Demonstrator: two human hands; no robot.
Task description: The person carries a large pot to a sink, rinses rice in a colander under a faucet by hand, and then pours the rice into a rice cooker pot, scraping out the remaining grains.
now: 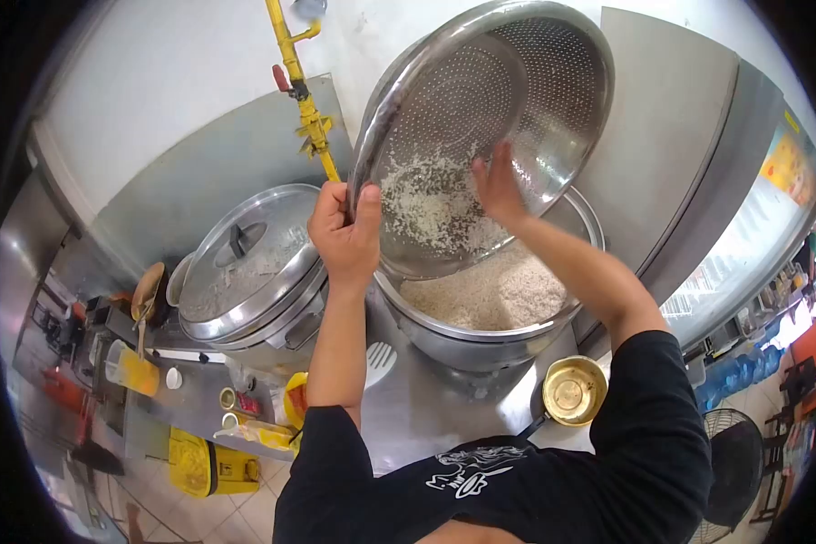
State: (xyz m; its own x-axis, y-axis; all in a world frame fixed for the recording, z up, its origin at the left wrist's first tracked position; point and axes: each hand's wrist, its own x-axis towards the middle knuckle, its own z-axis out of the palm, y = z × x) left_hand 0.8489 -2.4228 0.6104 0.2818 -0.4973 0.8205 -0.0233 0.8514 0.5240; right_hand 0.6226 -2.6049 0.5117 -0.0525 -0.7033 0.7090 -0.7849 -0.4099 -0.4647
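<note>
My left hand (346, 231) is closed around the left rim of a large metal colander (453, 95), thumb over the edge. The colander is tilted over a big metal pot (480, 343), its open side turned toward me. White rice (431, 204) clings to its lower left wall. Inside the colander, my right hand (500, 189) has its fingers stretched out beside the grains, slightly blurred, with nothing held. A pile of rice (480, 299) fills much of the pot below, heaped higher at the right.
Left of the pot stands a lidded steamer pot (249, 263). A white slotted spatula (380, 363) and a small brass-coloured saucepan (575, 390) lie on the metal counter (444, 417). A yellow gas pipe (290, 63) runs down the wall behind. An orange-filled jug (134, 370) is farther left.
</note>
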